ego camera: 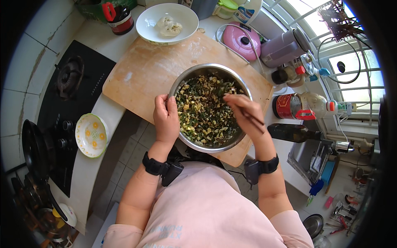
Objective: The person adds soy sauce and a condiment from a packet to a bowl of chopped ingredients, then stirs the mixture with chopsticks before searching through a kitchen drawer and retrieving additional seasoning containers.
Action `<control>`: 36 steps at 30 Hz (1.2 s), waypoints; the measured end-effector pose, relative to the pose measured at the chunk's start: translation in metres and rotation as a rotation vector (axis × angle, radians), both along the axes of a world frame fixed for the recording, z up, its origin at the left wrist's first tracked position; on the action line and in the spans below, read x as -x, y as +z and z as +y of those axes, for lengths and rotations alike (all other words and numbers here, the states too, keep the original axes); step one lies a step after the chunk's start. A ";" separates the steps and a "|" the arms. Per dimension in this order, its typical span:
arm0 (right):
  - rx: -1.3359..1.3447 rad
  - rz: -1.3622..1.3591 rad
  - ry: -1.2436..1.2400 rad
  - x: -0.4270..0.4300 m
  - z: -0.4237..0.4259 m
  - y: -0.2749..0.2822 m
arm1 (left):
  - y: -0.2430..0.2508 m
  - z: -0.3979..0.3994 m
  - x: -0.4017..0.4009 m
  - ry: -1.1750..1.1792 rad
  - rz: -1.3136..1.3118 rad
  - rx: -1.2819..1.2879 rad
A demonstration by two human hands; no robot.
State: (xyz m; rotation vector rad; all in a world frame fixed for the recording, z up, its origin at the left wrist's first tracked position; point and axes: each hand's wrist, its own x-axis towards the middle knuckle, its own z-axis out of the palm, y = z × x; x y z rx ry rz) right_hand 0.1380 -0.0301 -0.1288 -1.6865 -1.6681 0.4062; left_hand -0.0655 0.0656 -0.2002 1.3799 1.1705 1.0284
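Note:
A stainless steel bowl (214,150) stands near the front edge of a floured wooden board (145,71). It holds a chopped filling (201,114) of dark greens and yellow, egg-like bits. My left hand (167,119) grips the bowl's left rim, thumb on top. My right hand (246,113) is closed around dark chopsticks (252,119) over the bowl's right side; their lower ends are blurred and partly hidden in the filling. At the board's far edge, a white bowl (145,23) contains pale dough pieces (169,27).
Left are a black gas hob (80,80), a flower-patterned bowl (92,135) and a black frying pan (32,148). A pink appliance lid (242,40), a large oil bottle (297,106) and a dark glass bottle (291,132) stand right of the board, near a sink (301,155).

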 end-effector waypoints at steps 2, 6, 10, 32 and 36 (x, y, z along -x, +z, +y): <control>0.173 0.096 0.001 0.012 -0.005 0.022 | -0.006 0.001 0.003 0.029 -0.001 -0.024; 0.179 0.259 0.085 0.031 -0.028 0.042 | -0.004 -0.001 0.005 0.038 0.000 0.011; 0.182 0.252 0.222 0.065 -0.010 0.033 | -0.008 0.000 0.002 0.038 -0.012 -0.019; 0.197 0.476 -0.164 -0.028 -0.012 0.017 | 0.002 -0.002 0.005 0.014 -0.013 -0.026; 0.035 0.396 -0.224 0.009 0.021 -0.004 | 0.002 -0.002 0.001 -0.025 -0.012 0.009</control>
